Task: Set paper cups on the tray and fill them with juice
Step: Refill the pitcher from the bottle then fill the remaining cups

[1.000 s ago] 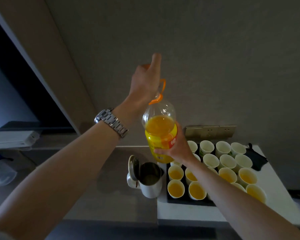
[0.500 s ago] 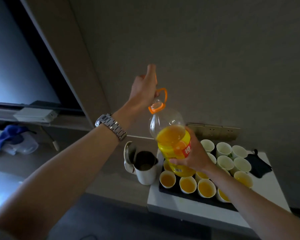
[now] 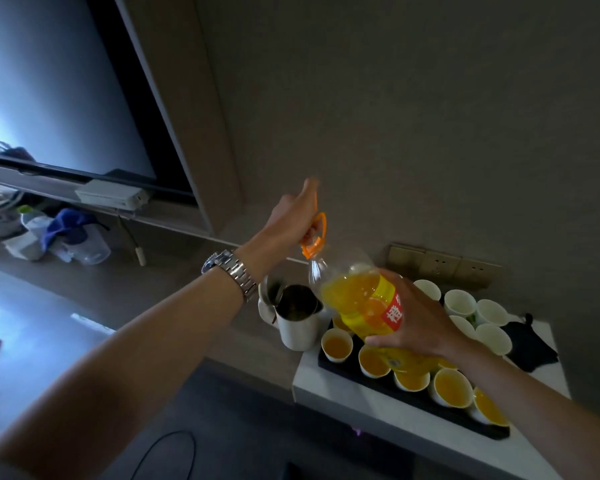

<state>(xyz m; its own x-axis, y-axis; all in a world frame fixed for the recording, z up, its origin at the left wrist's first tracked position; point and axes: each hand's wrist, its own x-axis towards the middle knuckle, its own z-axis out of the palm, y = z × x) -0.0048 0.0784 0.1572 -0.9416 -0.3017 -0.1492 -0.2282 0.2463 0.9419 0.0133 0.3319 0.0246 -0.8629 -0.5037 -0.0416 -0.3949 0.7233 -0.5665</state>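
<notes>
Orange juice bottle [image 3: 364, 303] hangs tilted above the tray [image 3: 347, 368] of cups [image 3: 336, 344]; my right hand [image 3: 420, 323] wraps its body, my left hand [image 3: 291, 220] pinches the cap area. Risk: sloshing could spill over filled cups.

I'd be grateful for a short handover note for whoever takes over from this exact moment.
Left hand grips the top of the juice bottle at its orange handle; right hand holds the body, tilted above the tray.
Done: the near cups hold juice.
Left: the white cups at the back look empty.
Metal jug stands beside the tray.
</notes>
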